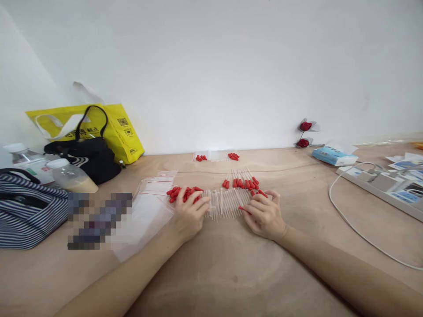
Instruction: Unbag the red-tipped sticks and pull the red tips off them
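A heap of thin clear tubes with red caps (228, 198) lies on the brown table (218, 268) in front of me. My left hand (188, 215) rests on the left end of the heap, fingers curled over tubes with red caps showing between them. My right hand (264, 213) lies on the right end, fingers bent, a red-capped tube under its fingertips. A stack of small clear zip bags (150, 198) lies just left of my left hand.
Two filled bags with red caps (216, 156) lie by the wall. A striped bag (26, 211), a bottle (71, 176), a black bag (90, 158) and a yellow bag (115, 127) stand left. A white cable (350, 220), power strip (383, 185) and tissue pack (333, 155) are right.
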A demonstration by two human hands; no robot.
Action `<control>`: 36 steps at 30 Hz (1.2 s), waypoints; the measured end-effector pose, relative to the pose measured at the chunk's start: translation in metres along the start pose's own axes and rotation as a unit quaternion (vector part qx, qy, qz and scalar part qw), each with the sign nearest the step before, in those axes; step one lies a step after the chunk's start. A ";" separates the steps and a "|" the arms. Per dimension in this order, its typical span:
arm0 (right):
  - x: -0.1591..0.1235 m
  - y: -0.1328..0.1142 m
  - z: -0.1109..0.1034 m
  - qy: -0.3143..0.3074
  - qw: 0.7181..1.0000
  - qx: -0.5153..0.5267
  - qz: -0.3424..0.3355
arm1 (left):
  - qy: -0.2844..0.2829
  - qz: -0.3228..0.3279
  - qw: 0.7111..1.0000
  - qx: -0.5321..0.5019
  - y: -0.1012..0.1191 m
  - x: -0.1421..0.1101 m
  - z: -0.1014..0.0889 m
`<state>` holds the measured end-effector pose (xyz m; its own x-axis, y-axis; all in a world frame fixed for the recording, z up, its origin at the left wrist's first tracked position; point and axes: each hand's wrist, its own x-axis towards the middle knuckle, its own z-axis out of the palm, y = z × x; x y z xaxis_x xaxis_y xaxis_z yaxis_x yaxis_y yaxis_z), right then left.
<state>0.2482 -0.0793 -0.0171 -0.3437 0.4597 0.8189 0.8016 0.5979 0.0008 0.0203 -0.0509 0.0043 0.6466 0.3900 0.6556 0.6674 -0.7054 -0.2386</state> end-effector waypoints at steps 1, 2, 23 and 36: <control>0.001 0.002 -0.001 0.002 1.000 0.001 0.030 | 0.016 -0.029 0.999 -0.001 -0.002 -0.001 -0.001; 0.001 0.003 -0.002 0.006 0.998 0.001 0.057 | 0.029 -0.056 0.998 -0.007 -0.003 -0.001 -0.003; 0.008 0.067 -0.015 -0.220 0.850 -0.047 0.477 | -0.304 -0.315 0.890 -0.130 0.013 0.094 0.045; 0.007 0.071 -0.010 -0.242 0.849 -0.056 0.467 | -0.328 -0.374 0.864 -0.078 -0.016 0.108 0.065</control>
<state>0.3078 -0.0407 -0.0056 0.3278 0.9310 0.1604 0.8669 -0.2290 -0.4427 0.1035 0.0416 0.0325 0.1615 0.9866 0.0250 0.9642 -0.1631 0.2090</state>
